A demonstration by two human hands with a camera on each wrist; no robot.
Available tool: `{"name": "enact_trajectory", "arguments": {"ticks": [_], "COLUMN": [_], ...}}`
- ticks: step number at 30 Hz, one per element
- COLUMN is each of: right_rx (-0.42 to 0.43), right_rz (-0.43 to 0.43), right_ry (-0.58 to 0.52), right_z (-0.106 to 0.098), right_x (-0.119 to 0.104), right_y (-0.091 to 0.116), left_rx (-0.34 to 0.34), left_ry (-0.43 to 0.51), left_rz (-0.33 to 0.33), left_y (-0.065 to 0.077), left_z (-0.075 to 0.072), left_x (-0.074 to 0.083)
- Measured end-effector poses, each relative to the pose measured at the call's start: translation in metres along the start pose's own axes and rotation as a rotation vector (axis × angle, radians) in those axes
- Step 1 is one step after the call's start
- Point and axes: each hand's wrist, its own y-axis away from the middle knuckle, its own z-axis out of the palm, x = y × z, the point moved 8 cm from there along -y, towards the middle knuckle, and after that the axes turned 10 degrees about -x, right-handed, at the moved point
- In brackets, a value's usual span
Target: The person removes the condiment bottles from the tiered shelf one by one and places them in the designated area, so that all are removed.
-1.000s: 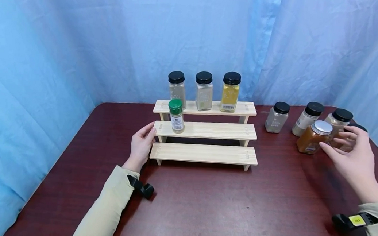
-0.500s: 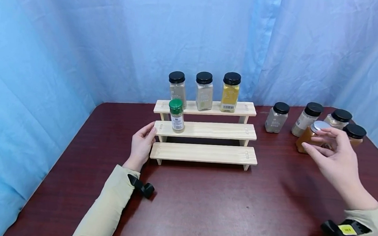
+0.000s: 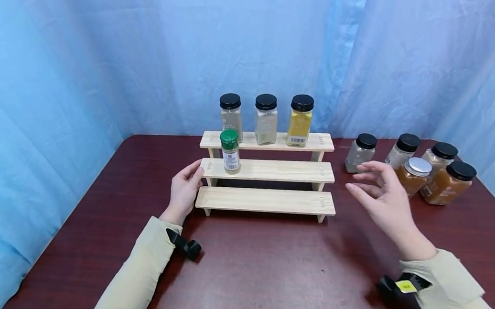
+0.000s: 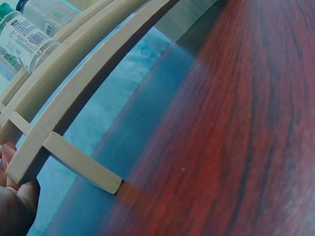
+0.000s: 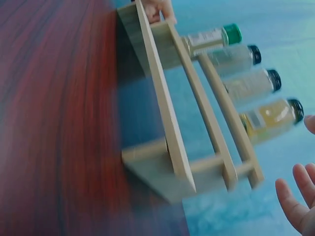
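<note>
My left hand (image 3: 184, 188) grips the left end of a three-tier wooden spice rack (image 3: 266, 201), thumb near the middle shelf's edge. On that shelf's left end stands a green-capped spice jar (image 3: 232, 159). The top shelf bears a grey spice jar (image 3: 232, 121), a pale spice jar (image 3: 266, 127) and a yellow spice jar (image 3: 299, 127), all black-capped. My right hand (image 3: 384, 202) is in the air right of the rack, fingers loosely bent with nothing between them. In the right wrist view, its fingertips (image 5: 290, 204) are apart from the rack.
At the right stand a grey jar (image 3: 359, 155), a white-labelled jar (image 3: 397, 156), a silver-lidded brown jar (image 3: 410, 181), a black-lidded pale jar (image 3: 437, 160) and a black-lidded brown jar (image 3: 446, 188). Blue curtains (image 3: 247, 39) hang behind the dark red table (image 3: 265, 270).
My right hand has moved left from the jars at the right toward the rack, uncovering the brown jars. My left hand stays at the rack's left end.
</note>
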Motion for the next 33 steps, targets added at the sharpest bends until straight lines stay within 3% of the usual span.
{"name": "enact_trajectory", "arguments": {"ticks": [5, 14, 23, 33], "right_rx": [-0.065, -0.240, -0.367, -0.425], "right_rz": [-0.042, -0.011, -0.020, -0.019], "right_ry": [-0.059, -0.121, -0.120, -0.033], "right_z": [0.033, 0.092, 0.128, 0.159], "right_x": [-0.016, -0.038, -0.053, -0.060], "right_y": [-0.018, -0.049, -0.068, -0.084], "left_rx": [0.007, 0.005, 0.008, 0.001], "left_ry": [-0.011, -0.019, -0.038, -0.055], "left_rz": [0.012, 0.024, 0.033, 0.028], "left_y": [0.001, 0.001, 0.002, 0.003], "left_z": [0.000, 0.000, 0.001, 0.001], "left_x": [0.002, 0.003, 0.004, 0.004]}}
